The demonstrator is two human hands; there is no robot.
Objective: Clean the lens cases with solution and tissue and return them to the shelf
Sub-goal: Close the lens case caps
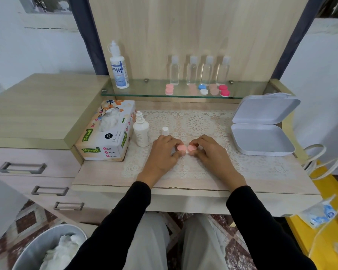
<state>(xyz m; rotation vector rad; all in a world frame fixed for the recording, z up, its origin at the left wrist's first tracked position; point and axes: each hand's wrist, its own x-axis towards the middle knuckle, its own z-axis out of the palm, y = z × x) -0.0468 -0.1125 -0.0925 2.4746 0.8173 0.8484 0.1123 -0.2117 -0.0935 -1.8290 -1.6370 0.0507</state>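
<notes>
Here's the pink lens case [186,148], low over the lace mat [199,123] at the middle of the desk, caught between both hands. The left hand [160,155] has its fingers curled in and pinches the left cap. The right hand [212,155] does the same on the right cap, fingertips clamped tight. Just behind the left hand stands a small white cap [165,131], and beside that an uncapped white dropper bottle [141,131]. The tissue box [105,135] sits right next to it. Over on the right, a white hinged box [261,140] lies open. Up on the glass shelf [137,93], four more lens cases [203,89] wait in a row before four clear bottles [199,70], with the big solution bottle [119,69] at the far left.
</notes>
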